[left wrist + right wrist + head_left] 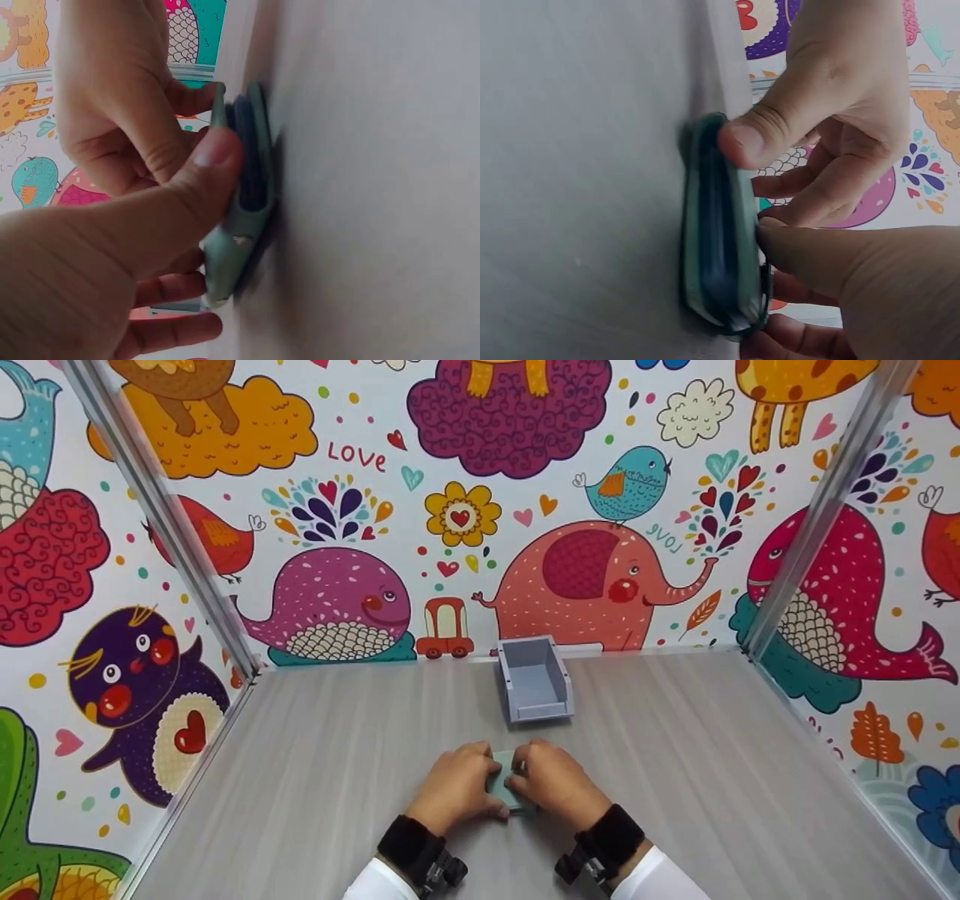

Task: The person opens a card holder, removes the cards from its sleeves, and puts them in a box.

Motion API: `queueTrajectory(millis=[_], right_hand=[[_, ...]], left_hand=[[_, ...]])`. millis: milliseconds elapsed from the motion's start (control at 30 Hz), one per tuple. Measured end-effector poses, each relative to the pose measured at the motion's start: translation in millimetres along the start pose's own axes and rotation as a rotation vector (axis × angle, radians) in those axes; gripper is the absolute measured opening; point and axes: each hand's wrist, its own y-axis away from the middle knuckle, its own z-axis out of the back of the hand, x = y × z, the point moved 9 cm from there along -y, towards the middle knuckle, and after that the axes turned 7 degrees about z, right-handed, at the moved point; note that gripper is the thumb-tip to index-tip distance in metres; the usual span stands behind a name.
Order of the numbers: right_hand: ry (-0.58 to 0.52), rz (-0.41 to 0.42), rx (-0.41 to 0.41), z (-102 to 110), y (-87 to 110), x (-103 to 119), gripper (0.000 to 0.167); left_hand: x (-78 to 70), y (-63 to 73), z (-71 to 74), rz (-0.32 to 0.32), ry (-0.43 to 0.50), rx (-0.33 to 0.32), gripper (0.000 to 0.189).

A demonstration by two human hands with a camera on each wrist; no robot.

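Observation:
A small light-green wallet (501,792) lies on the table between the two hands. In the left wrist view the wallet (223,259) shows a dark inner layer and small metal studs at its end. My left hand (459,781) holds its left side, thumb on the near edge and fingers on the far side. From the right, my right hand (561,780) grips it with thumb and curled fingers. In the right wrist view the wallet (742,247) has a thin dark strap at its end, beside the right fingers. Some fingertips are hidden behind the cover.
Beyond the hands, a grey open-front plastic bin (534,682) stands near the back wall. The wood-grain table (337,750) is enclosed by printed cartoon panels with metal corner posts (187,532). Both wrists carry black straps with small cameras.

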Motion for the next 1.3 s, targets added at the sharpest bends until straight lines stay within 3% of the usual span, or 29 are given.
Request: queueTrajectory(millis=[667, 867, 1300], right_hand=[[0.033, -0.031, -0.035, -2.4, 0.2, -0.7, 0.017], [0.038, -0.022, -0.042, -3.5, -2.2, -0.4, 0.029], [0.162, 0.022, -0.132, -2.7, 1.0, 7.8, 0.02]], left_hand=[[3.5, -1.4, -3.9, 0.05, -0.014, 0.022, 0.049], [2.3, 0.2, -0.4, 0.04, -0.014, -0.027, 0.047], [4.2, 0.0, -2.2, 0.065, 0.008, -0.021, 0.048]])
